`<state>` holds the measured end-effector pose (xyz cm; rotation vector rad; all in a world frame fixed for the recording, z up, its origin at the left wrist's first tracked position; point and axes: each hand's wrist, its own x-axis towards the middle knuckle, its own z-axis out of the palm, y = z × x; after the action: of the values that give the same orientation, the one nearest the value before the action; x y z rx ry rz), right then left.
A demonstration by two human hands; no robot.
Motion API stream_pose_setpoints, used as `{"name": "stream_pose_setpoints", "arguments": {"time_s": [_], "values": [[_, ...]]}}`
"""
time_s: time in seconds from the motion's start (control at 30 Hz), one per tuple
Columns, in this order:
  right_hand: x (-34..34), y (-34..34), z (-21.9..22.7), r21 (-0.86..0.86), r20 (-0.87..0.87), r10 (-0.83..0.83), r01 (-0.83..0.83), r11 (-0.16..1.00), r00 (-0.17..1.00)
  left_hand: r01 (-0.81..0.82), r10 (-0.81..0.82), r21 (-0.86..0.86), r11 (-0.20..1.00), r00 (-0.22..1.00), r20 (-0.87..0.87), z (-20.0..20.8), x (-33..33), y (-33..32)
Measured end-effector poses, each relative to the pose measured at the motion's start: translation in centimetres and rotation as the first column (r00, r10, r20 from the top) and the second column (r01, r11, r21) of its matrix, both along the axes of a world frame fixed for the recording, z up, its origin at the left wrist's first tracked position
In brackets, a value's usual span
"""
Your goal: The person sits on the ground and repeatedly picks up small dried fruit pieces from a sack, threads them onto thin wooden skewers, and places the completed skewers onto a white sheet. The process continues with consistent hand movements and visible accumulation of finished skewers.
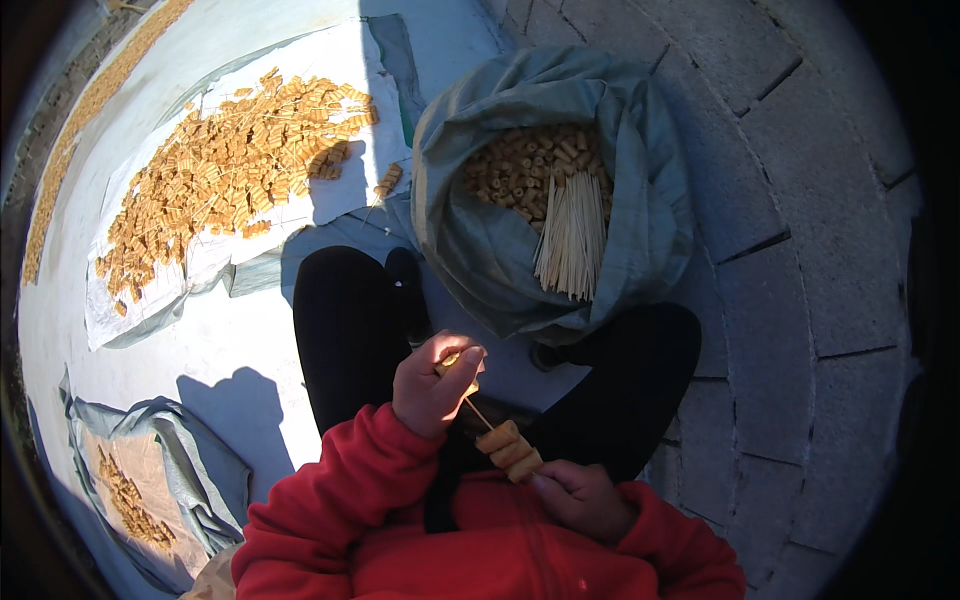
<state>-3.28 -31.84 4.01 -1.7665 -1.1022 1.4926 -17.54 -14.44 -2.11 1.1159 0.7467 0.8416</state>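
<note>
Over my lap, my left hand (432,388) is closed around a small tan roll (455,364), with its fingers partly covering it. A thin wooden skewer (478,412) runs from that hand down to several tan rolls (509,450) threaded close together on it. My right hand (582,498) pinches the lower end of this skewer of rolls between thumb and fingers. Beyond my knees stands a grey-green woven sack (645,215), its mouth rolled open. Inside it are many loose tan rolls (515,165) and a bundle of pale wooden skewers (573,240).
At the far left, a heap of filled skewers (235,160) lies in sunlight on a white sheet (215,262). A smaller pile of tan pieces (135,505) lies on another cloth (215,470) at the near left. Grey paving blocks (850,260) cover the ground on the right.
</note>
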Motion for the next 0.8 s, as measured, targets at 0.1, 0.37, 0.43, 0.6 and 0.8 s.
{"name": "stream_pose_setpoints", "arguments": {"time_s": [0.1, 0.37, 0.43, 0.6, 0.8], "values": [[-0.2, 0.0, -0.4, 0.021, 0.048, -0.017, 0.016, 1.0, 0.999, 0.023, -0.023, -0.063, 0.998, 1.0, 0.001, 0.6, 0.1, -0.3], [-0.2, -0.1, -0.5, 0.084, -0.012, -0.201, 0.201, 0.976, 0.98, 0.061, -0.073, -0.351, 0.935, 0.997, -0.022, -0.3, -0.8, 0.7], [-0.1, -0.2, -0.7, 0.079, -0.009, -0.212, 0.212, 0.974, 0.977, 0.178, -0.21, -0.349, 0.92, 0.976, -0.056, 0.1, -0.7, 0.4], [0.0, -0.3, -0.9, 0.052, -0.006, -0.213, 0.213, 0.976, 0.977, 0.338, -0.375, -0.377, 0.863, 0.927, -0.028, 0.5, -0.6, -0.2], [0.0, 0.2, -1.0, 0.028, -0.06, -0.305, 0.307, 0.951, 0.951, 0.275, -0.222, -0.544, 0.793, 0.961, 0.163, 0.9, 0.0, -0.6]]}}
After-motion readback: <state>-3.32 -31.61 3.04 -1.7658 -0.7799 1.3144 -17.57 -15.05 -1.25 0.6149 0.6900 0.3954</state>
